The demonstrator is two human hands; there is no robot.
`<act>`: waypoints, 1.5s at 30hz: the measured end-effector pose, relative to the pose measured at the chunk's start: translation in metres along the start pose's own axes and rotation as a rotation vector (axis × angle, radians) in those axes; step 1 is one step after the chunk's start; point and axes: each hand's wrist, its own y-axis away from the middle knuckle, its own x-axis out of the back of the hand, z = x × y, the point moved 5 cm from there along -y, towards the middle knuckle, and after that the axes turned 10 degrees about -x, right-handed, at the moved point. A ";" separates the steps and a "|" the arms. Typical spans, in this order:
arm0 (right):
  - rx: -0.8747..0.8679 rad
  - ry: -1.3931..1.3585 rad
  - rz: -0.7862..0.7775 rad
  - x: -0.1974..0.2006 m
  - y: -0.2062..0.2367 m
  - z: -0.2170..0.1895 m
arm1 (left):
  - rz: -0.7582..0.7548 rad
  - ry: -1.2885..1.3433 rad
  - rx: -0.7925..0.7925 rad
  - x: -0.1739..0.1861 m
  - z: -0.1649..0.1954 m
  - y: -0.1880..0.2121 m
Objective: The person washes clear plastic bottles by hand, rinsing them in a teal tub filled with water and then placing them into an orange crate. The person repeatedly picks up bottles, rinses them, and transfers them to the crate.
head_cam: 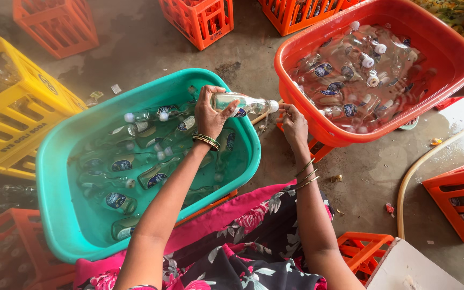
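My left hand (209,114) grips a clear glass bottle (249,103) with a blue label, held sideways above the right rim of a teal tub (60,161). My right hand (294,122) is at the bottle's white-capped mouth, fingers closed around the cap end. The teal tub holds water and several similar bottles lying submerged. A red tub (460,64) to the right is full of several more clear bottles with white caps.
Orange crates (200,19) stand at the back, a yellow crate (12,107) at the left, more orange crates at the lower left (12,247) and right (457,201). A pale hose (420,166) curves across the wet concrete floor. My floral and pink clothing fills the bottom.
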 end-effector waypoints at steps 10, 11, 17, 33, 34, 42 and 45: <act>-0.004 -0.002 0.000 0.000 -0.002 0.002 | -0.005 0.001 -0.009 -0.001 0.000 -0.002; 0.000 -0.003 0.000 -0.001 -0.002 0.002 | -0.006 0.005 -0.007 -0.001 0.000 -0.002; 0.010 0.004 0.005 0.000 -0.002 0.003 | -0.006 0.004 -0.006 -0.001 0.002 -0.003; 0.014 0.007 0.002 0.001 0.005 -0.007 | -0.016 0.019 -0.008 -0.003 0.003 -0.006; 0.012 -0.002 -0.003 0.001 0.006 -0.008 | -0.022 0.008 -0.008 -0.003 0.003 -0.007; 0.020 0.009 0.000 -0.001 0.000 0.000 | -0.048 -0.014 -0.029 -0.005 0.004 -0.015; 0.018 0.012 0.006 -0.001 -0.004 0.007 | -0.050 -0.001 -0.028 -0.007 0.007 -0.016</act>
